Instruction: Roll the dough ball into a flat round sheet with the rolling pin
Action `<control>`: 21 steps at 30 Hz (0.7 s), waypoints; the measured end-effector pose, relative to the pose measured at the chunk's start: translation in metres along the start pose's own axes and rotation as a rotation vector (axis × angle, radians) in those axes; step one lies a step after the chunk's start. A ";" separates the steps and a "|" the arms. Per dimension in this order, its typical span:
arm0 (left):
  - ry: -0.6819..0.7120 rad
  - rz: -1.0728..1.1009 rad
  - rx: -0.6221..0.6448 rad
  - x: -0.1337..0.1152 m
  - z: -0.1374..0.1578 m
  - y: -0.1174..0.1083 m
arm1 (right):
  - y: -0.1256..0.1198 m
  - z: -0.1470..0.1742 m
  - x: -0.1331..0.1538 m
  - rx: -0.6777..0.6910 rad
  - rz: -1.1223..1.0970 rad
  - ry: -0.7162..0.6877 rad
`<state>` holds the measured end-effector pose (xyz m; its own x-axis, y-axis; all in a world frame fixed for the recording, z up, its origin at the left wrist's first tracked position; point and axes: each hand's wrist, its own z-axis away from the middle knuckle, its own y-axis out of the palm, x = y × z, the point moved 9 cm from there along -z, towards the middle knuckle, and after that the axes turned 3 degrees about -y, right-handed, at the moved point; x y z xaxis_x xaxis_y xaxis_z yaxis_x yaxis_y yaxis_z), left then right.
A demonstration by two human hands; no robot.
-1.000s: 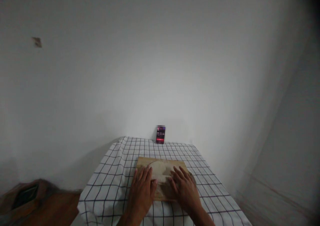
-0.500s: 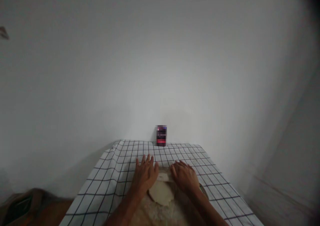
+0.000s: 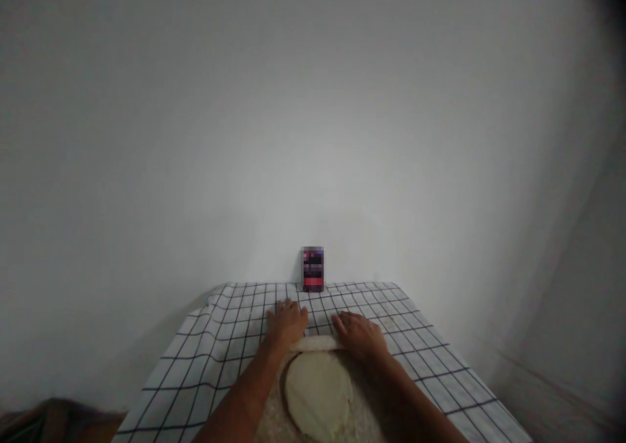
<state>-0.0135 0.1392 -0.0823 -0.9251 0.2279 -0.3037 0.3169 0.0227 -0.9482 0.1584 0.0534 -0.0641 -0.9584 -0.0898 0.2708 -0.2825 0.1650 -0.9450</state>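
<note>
A pale, flattened round of dough lies on a floured board in front of me. Just beyond it, a light rolling pin runs crosswise, its ends hidden beneath my hands. My left hand rests palm down over the left end, fingers reaching forward past the pin and apart. Over the right end lies my right hand, also palm down, its fingers pointing forward and slightly bent. Neither hand appears wrapped around the pin. Both forearms flank the dough.
A white tablecloth with dark grid lines covers the table. At its far edge a blurred dark-and-red object stands against the white wall. A brown piece of furniture shows at lower left.
The rolling pin now lies beyond the dough's far edge, where it crossed the dough's far part before. More of the dough shows. My left fingers look less extended. The view has shifted slightly.
</note>
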 end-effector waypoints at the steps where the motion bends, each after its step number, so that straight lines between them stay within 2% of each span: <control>1: -0.005 0.059 -0.026 0.000 0.001 -0.005 | -0.001 0.001 0.002 -0.028 -0.023 -0.045; 5: 0.034 0.350 -0.149 0.005 0.005 -0.033 | -0.005 0.007 0.010 -0.106 -0.134 -0.239; 9: 0.125 0.563 -0.252 0.010 0.011 -0.067 | -0.001 0.005 0.008 -0.045 -0.194 -0.270; 11: 0.185 0.672 -0.215 0.006 0.014 -0.078 | 0.002 0.002 0.008 0.006 -0.195 -0.285; 13: 0.257 0.733 -0.062 -0.005 0.020 -0.080 | 0.005 -0.001 0.000 0.031 -0.178 -0.257; 14: 0.296 0.710 0.039 -0.012 0.026 -0.078 | 0.006 -0.003 -0.007 0.022 -0.173 -0.220; 16: 0.352 0.614 0.124 -0.020 0.041 -0.079 | 0.005 -0.008 -0.026 -0.025 -0.177 -0.112; 19: 0.358 0.371 0.126 -0.022 0.062 -0.074 | 0.005 -0.012 -0.053 -0.109 -0.200 0.021; 21: 0.349 0.203 0.114 -0.025 0.075 -0.066 | 0.006 -0.012 -0.059 -0.136 -0.219 0.042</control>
<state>-0.0272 0.0592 -0.0189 -0.7134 0.5332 -0.4547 0.4423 -0.1607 -0.8824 0.2132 0.0715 -0.0836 -0.8739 -0.0977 0.4762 -0.4835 0.2769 -0.8304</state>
